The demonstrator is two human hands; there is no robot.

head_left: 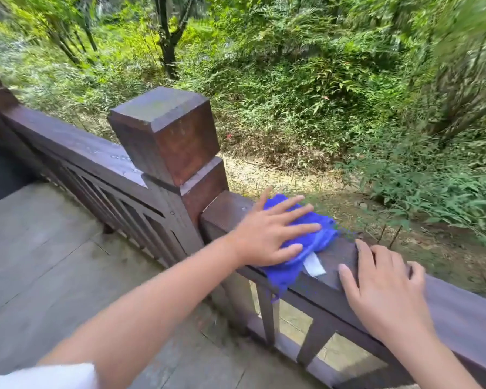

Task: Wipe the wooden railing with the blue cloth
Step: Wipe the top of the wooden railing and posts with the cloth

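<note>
The dark brown wooden railing [460, 310] runs from a square post [166, 136] toward the lower right. A crumpled blue cloth [284, 272] lies on the top rail just right of the post, its near edge hanging over the rail, with a white tag [314, 265] sticking out. My left hand [267, 234] lies flat on the cloth with fingers spread, pressing it onto the rail. To the right of the cloth, my right hand [385, 287] rests palm down on the bare rail top and holds nothing.
Another railing section [76, 150] continues left of the post, with water drops on its top. Grey stone paving [54, 262] lies on my side. Beyond the rail are a dirt slope [278, 175] and dense green bushes and trees.
</note>
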